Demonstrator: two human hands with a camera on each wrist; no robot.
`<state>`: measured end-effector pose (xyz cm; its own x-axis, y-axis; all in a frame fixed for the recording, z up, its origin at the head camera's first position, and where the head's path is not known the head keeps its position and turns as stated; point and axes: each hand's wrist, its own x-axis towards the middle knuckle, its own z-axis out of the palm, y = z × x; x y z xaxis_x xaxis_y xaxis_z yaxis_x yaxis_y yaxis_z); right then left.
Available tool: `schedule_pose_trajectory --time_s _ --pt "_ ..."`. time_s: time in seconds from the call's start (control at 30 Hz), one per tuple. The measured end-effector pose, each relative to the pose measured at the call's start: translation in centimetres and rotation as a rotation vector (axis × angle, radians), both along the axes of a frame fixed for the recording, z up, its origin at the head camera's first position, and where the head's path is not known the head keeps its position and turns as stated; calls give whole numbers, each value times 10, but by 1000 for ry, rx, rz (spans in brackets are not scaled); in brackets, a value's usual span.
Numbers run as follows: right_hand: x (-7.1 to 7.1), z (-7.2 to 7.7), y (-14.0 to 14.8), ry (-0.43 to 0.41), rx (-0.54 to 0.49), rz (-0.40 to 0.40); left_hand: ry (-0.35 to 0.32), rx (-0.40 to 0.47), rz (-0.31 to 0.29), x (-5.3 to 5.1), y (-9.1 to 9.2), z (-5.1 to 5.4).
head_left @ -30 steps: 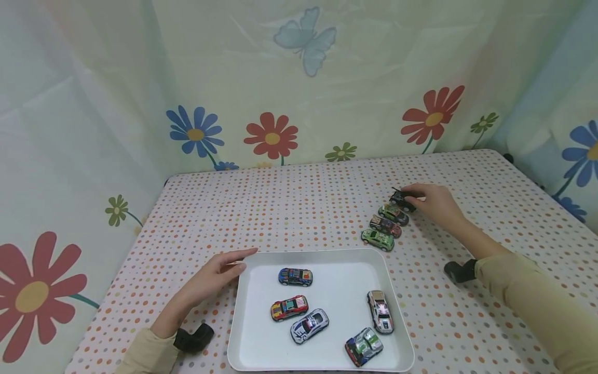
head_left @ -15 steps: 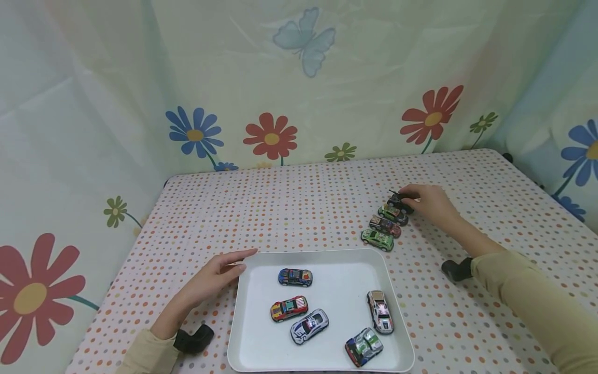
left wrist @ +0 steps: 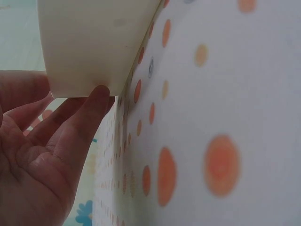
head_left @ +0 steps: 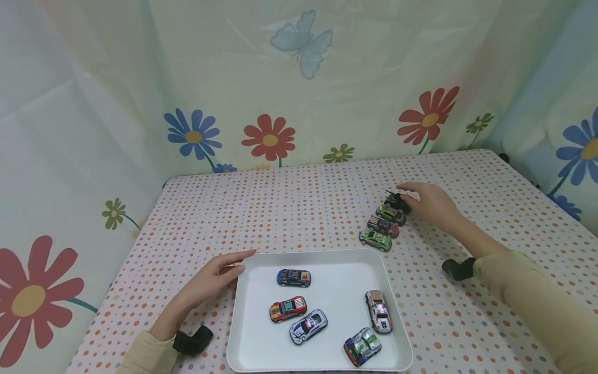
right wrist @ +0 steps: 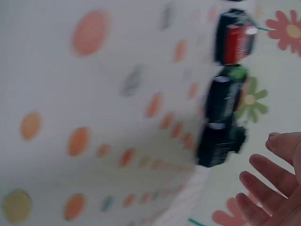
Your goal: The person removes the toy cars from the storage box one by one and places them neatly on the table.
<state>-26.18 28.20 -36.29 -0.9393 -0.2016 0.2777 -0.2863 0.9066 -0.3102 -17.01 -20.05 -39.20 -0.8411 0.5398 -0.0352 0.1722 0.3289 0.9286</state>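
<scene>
My right hand (head_left: pixel 432 205) is beside a black toy vehicle (head_left: pixel 397 201) with a thin rod on top. In the right wrist view, a gap shows between the spread fingers (right wrist: pixel 273 172) and the black vehicle (right wrist: pixel 214 146). That vehicle ends a slanted row with a green-and-black toy car (head_left: pixel 390 214), a reddish patterned toy car (head_left: pixel 383 226) and a bright green toy car (head_left: pixel 376 240). My left hand (head_left: pixel 210 278) touches the far left corner of a white tray (head_left: pixel 336 259), fingers extended. The left wrist view shows a fingertip against the tray's outer wall (left wrist: pixel 94 47).
Inside the tray lie a blue toy car (head_left: pixel 294 278), a red-and-yellow one (head_left: pixel 287 309), a white-and-blue one (head_left: pixel 308 326), a white-and-tan one (head_left: pixel 378 311) and a silver-green one (head_left: pixel 362 347). The dotted tablecloth (head_left: pixel 261 208) meets a flowered curtain (head_left: pixel 364 78) behind.
The black vehicle has shifted slightly left and nearer, up against the row. My right hand has let go of it. The left hand keeps its place at the tray corner.
</scene>
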Motion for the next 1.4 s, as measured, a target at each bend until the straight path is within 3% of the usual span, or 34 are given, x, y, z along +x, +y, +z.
schedule_pose_trajectory --time_s 0.17,0.27,0.4,0.5,0.77,0.93,1.07,1.13,1.27,1.4 --pt "28 26 -11 91 -81 79 12 -9 2 -1 -1 0" --pt "50 38 -25 191 -92 184 24 -17 8 -2 -3 1" --pt "80 45 -47 288 -91 364 18 -6 10 -2 -5 2" --pt "98 44 -60 287 -83 451 2 14 4 -2 -6 1" --pt "122 20 -84 218 -10 582 -4 21 1 -1 -3 -2" --pt "137 13 -91 33 51 706 -1 19 5 1 0 -1" --pt "145 16 -91 -149 126 675 4 4 14 1 0 0" --pt "148 17 -91 -197 184 647 4 -1 16 2 0 1" --pt "154 17 -92 -225 288 596 1 4 16 2 0 1" --pt "164 14 -93 -194 383 558 -9 12 14 2 0 0"
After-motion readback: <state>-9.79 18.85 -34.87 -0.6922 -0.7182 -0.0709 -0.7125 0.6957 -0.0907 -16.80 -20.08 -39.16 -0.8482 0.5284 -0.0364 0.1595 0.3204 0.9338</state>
